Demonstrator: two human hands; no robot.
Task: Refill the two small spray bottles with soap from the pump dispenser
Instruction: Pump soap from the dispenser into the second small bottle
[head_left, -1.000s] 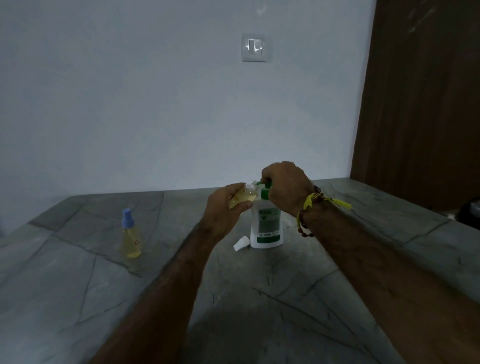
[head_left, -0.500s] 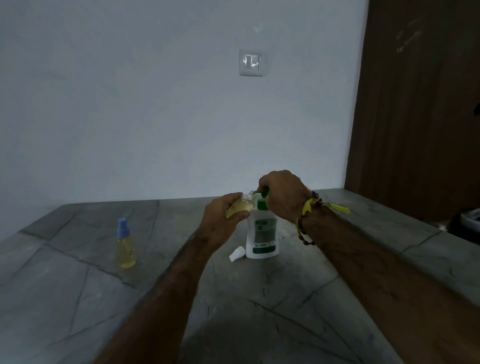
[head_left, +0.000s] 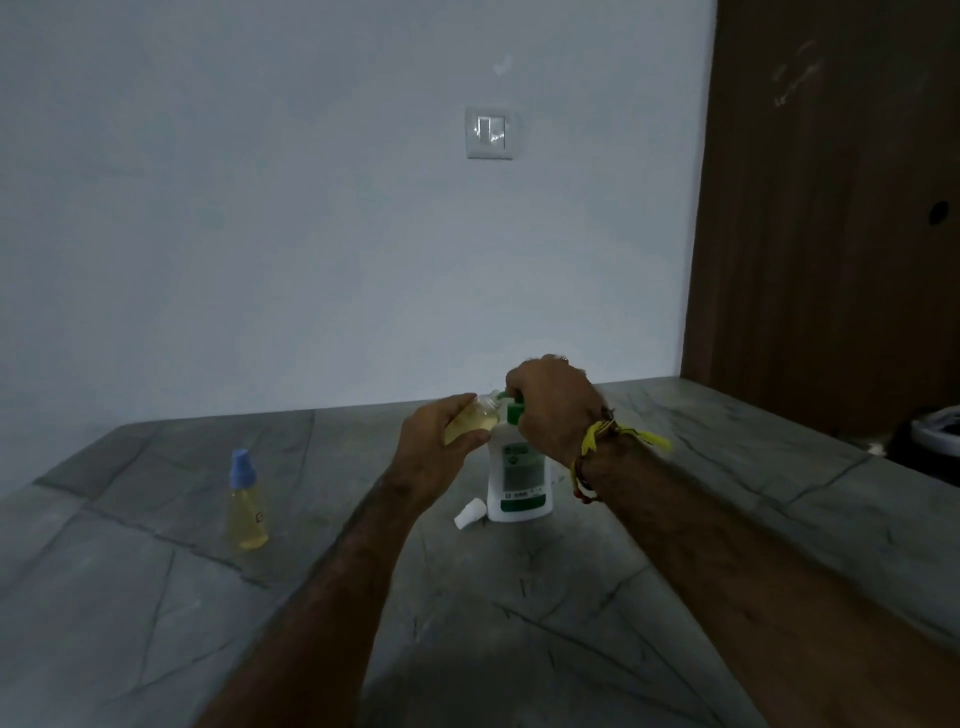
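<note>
We seem to be in a plain room of a home, dimly lit. Under our hands runs a grey veined stone counter (head_left: 519, 649). Beyond them rises a bare painted wall (head_left: 260, 234) with a white light switch (head_left: 490, 132) above, and to the right of our right hand stands a dark wooden door (head_left: 831, 208).

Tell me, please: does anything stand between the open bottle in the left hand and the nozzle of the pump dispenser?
Nothing visible does. The left hand holds the small bottle tilted with its neck right at the green pump, which the right hand covers. The white cap lies on the counter, clear of them.
</note>
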